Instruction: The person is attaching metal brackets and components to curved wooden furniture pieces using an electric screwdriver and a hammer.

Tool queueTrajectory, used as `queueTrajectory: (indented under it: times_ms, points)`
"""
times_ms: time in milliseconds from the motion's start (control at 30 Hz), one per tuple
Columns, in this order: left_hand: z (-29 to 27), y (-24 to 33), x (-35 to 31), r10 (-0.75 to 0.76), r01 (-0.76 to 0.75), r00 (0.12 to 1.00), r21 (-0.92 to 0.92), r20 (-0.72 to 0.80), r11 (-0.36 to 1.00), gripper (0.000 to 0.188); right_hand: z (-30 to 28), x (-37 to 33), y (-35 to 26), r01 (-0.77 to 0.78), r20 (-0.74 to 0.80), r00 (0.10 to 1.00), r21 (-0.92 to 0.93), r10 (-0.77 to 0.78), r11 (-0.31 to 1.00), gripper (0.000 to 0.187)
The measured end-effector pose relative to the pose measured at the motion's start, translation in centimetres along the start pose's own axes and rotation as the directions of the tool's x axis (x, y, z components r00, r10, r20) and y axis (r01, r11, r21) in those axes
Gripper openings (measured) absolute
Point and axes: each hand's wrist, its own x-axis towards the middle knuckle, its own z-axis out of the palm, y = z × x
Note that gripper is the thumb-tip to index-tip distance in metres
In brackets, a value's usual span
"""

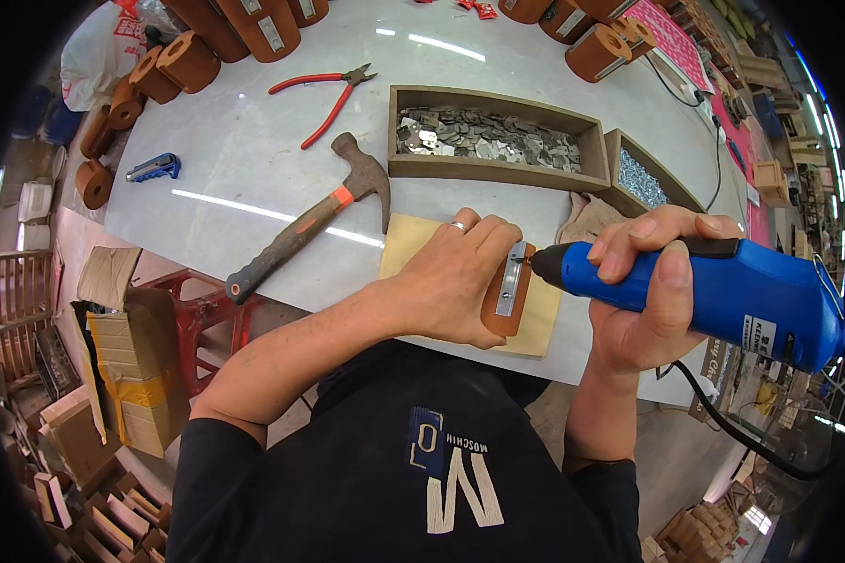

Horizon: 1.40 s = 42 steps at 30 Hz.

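My left hand (453,280) grips a reddish-brown wooden block (499,325) and steadies it on a pale yellow board (411,235). A slim silver metal plate (509,286) lies along the block's upper face. Wrapped round a blue corded electric screwdriver (760,298), my right hand (643,281) holds it nearly level. Its black nose points left, and the bit meets the far end of the plate, where a screw seems to be; the detail is too small to make out. Beyond the board stands a long wooden tray (498,174) of loose metal plates, beside a smaller tray (629,199) of screws.
A claw hammer (300,230) lies left of the board, with red-handled cutting pliers (333,111) behind it and a blue utility knife (156,168) farther left. Brown wooden pieces (190,60) line the far edges. The screwdriver's black cord (737,433) hangs at the right; a cardboard box (141,366) stands lower left.
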Motion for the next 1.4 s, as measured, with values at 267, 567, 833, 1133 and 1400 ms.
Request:
queueTrajectory:
  times_ms: [267, 567, 833, 1133, 1400]
  points:
    - [0.1, 0.0, -0.1, 0.001, -0.001, 1.0, -0.011, -0.003, 1.0, 0.09, -0.3, -0.1, 0.2, -0.023, -0.021, 1.0, 0.01, 0.023, 1.0, 0.039]
    - [0.1, -0.2, -0.1, -0.013, 0.013, 1.0, -0.033, 0.012, 0.999, 0.094, -0.4, -0.3, 0.5, -0.039, -0.025, 0.999, 0.03, 0.039, 0.999, 0.039]
    - [0.1, 0.0, -0.2, 0.001, -0.001, 1.0, -0.011, -0.004, 1.0, 0.089, -0.2, -0.3, 0.4, -0.048, 0.041, 0.998, -0.051, 0.05, 0.998, 0.04]
    - [0.1, -0.1, -0.4, -0.02, 0.02, 1.0, -0.004, 0.017, 1.0, 0.097, -3.5, -0.5, -3.1, 0.036, 0.085, 0.995, 0.106, -0.045, 0.994, 0.044]
    - [0.5, -0.3, -0.5, -0.003, 0.002, 1.0, -0.021, -0.02, 1.0, 0.094, -2.6, -1.0, -2.2, -0.064, -0.004, 0.998, 0.087, 0.064, 0.994, 0.045]
